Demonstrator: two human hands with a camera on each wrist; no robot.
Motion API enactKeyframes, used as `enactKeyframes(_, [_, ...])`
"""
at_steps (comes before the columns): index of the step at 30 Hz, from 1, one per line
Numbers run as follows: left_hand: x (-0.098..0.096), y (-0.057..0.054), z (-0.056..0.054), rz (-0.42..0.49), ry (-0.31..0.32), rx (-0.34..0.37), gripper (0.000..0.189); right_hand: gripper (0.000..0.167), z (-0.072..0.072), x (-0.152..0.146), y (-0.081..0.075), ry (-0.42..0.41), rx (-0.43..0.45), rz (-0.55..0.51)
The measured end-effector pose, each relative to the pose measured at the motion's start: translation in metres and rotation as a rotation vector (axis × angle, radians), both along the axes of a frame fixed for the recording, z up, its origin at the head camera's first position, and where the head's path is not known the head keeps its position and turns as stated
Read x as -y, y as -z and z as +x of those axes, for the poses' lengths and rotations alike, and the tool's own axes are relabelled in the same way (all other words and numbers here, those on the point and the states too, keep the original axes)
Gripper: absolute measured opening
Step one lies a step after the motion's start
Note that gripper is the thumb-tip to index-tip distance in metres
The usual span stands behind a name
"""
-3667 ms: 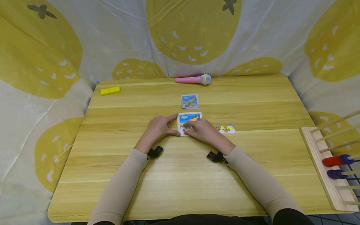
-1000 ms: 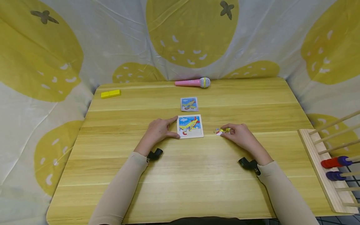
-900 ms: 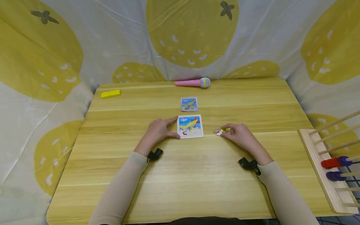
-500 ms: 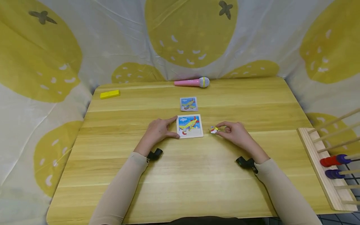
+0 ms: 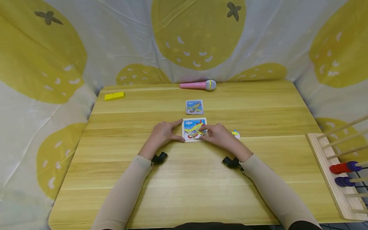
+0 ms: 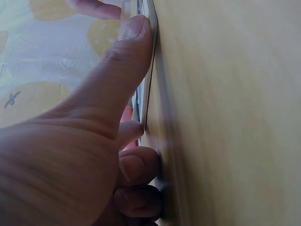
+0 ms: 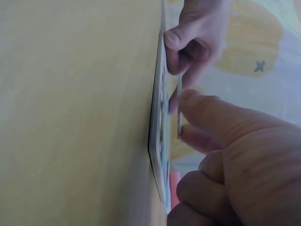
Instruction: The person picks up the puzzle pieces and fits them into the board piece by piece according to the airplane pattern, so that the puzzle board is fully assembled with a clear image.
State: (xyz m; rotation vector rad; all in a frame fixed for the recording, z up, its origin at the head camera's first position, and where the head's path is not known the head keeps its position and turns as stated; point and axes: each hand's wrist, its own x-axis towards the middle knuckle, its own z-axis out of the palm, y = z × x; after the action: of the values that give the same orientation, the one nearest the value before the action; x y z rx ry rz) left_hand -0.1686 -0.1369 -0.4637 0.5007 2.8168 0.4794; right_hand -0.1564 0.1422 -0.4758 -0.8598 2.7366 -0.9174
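A square jigsaw puzzle board (image 5: 192, 141) with an airplane picture lies flat in mid-table. My left hand (image 5: 162, 132) holds its left side, index fingertip at the far corner and thumb at the near one; the left wrist view has the thumb (image 6: 134, 35) on the board's edge. Between thumb and index finger my right hand (image 5: 219, 136) pinches a puzzle piece (image 5: 197, 136) over the lower part of the board. From the right wrist, that piece (image 7: 179, 115) appears edge-on, a small gap above the board. One loose puzzle piece (image 5: 236, 134) lies right of the board.
Behind the board lies a small card (image 5: 194, 107) printed with the same airplane. A pink toy microphone (image 5: 197, 85) rests at the back edge, yellow blocks (image 5: 114, 96) at the back left. A wooden bead rack (image 5: 330, 175) stands along the right edge.
My right hand has picked up a puzzle piece from the right of the board and carried it left over the board. The left hand has stayed at the board's left side.
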Motion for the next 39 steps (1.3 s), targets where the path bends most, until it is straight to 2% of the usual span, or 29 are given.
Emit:
enactKeyframes(7, [0.000,0.002,-0.001,-0.010,0.009,-0.011,0.099,0.026,-0.002,0.009,0.002,-0.027,-0.046,0.053])
enactKeyframes(13, [0.001,0.002,0.000,-0.004,0.020,-0.019,0.100,0.027,-0.001,0.011,0.002,-0.017,-0.041,0.071])
enactKeyframes(19, [0.001,0.002,-0.001,0.000,0.018,-0.018,0.099,0.028,-0.001,0.013,0.002,-0.008,-0.039,0.069])
enactKeyframes(29, [0.001,0.001,-0.001,0.008,0.026,-0.023,0.099,0.026,-0.001,0.019,0.001,-0.009,0.020,0.028])
enactKeyframes(39, [0.001,0.002,-0.001,0.020,0.022,-0.015,0.099,0.021,-0.002,0.025,0.005,-0.008,-0.007,0.041])
